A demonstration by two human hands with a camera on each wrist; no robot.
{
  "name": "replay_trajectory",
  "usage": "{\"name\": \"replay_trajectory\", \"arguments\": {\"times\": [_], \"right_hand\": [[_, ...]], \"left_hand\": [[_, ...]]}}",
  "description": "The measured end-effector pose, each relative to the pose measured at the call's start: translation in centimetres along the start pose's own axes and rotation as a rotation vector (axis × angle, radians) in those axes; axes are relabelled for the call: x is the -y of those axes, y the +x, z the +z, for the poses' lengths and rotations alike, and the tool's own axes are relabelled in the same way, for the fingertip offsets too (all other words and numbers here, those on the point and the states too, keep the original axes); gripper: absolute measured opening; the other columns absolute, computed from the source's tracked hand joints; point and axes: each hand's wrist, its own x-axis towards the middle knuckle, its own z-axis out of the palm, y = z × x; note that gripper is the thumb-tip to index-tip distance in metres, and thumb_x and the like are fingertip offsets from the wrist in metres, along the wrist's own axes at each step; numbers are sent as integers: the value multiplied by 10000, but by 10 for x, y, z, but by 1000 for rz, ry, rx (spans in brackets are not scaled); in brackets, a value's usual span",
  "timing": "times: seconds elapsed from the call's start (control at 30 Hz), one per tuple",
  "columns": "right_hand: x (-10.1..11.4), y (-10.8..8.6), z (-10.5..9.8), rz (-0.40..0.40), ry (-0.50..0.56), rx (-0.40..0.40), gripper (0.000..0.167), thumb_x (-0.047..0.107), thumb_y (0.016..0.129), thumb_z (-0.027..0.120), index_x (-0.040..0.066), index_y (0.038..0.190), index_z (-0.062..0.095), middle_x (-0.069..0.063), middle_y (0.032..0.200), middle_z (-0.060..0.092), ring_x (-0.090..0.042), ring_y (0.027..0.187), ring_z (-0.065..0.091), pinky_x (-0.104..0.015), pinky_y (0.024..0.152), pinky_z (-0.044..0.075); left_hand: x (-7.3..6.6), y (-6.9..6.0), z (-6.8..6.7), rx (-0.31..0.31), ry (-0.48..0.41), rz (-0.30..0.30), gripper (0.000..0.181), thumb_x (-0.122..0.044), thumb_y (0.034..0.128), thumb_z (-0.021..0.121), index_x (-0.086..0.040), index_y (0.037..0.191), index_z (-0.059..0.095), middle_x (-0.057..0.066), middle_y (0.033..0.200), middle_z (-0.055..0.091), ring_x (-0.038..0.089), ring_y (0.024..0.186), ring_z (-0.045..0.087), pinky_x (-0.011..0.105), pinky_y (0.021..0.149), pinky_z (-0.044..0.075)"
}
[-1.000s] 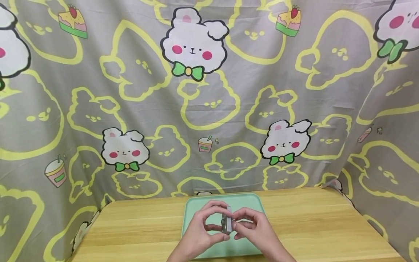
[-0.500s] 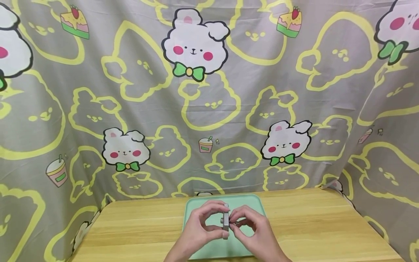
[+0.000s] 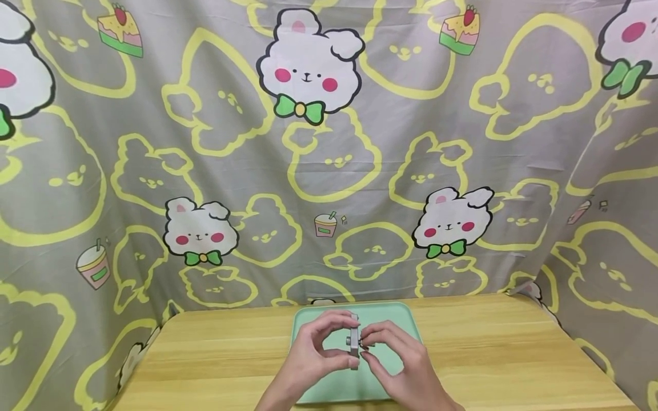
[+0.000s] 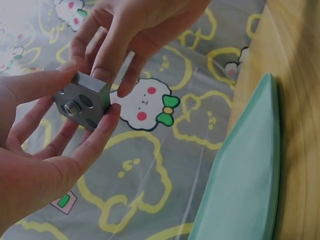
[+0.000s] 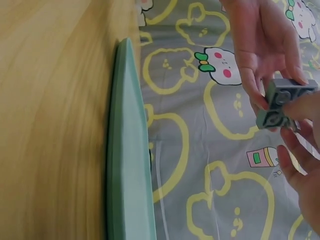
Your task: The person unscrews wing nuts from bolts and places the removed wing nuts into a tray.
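Observation:
A grey metal block (image 3: 354, 342) stands on edge above the tray. My left hand (image 3: 311, 355) pinches it by its upper and lower ends, thumb below and fingers above. In the left wrist view the block (image 4: 90, 97) shows round holes and a protruding bolt-like piece (image 4: 71, 107). My right hand (image 3: 406, 362) has thumb and fingertips at the block's right face, around a small dark part (image 3: 364, 344) too small to make out. In the right wrist view the block's other face (image 5: 282, 95) shows round recesses, with the right fingers against it.
The mint-green tray (image 3: 360, 395) lies beneath both hands on the wooden table (image 3: 493, 354). A grey curtain (image 3: 349, 171) with yellow outlines and rabbit faces stands behind the table and along both sides.
The block has turned so its narrow edge faces the head camera. My right fingers have shifted at its right face, and the thumb now sits a little farther from the fingertips.

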Motion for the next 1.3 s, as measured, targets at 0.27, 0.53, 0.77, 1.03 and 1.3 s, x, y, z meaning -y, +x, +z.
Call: {"name": "replay_trajectory", "arguments": {"times": [0.27,0.53,0.77,1.03,1.3], "right_hand": [[8,2,-6,584,267,25,170,44,968,708,84,1131,683,-94,1127,665,-189,1019,692,-315,836,638],[0,2,-13,1099,648,142,348,179,1037,631,-76,1273,616,-130,1138,696,-237,969,721,-371,818,650],[-3,0,-16,1170,715,153,291,143,1021,629,-42,1246,637,-92,1086,713,-230,944,704,-347,817,640],[1,3,-16,1108,614,140,258,106,985,683,-66,1172,643,-98,1046,688,-196,856,713,-311,738,630],[7,3,-11,889,442,119,179,73,941,745,-26,1069,669,-150,1064,670,-185,914,723,-311,722,646]], "left_hand": [[-3,1,1,-47,66,-23,478,42,783,854,-12,1225,679,184,1408,501,240,1280,539,462,872,636],[1,1,9,24,149,74,433,26,803,846,-33,1209,710,153,1330,532,244,1222,534,445,827,651],[4,1,11,34,146,91,431,56,803,833,-38,1207,718,144,1321,545,231,1218,542,441,824,652],[3,1,10,31,151,45,445,8,798,857,-33,1215,708,161,1333,538,256,1200,561,447,839,647],[2,1,8,-3,155,11,481,7,782,870,-74,1229,710,150,1353,538,246,1200,577,427,826,652]]}}
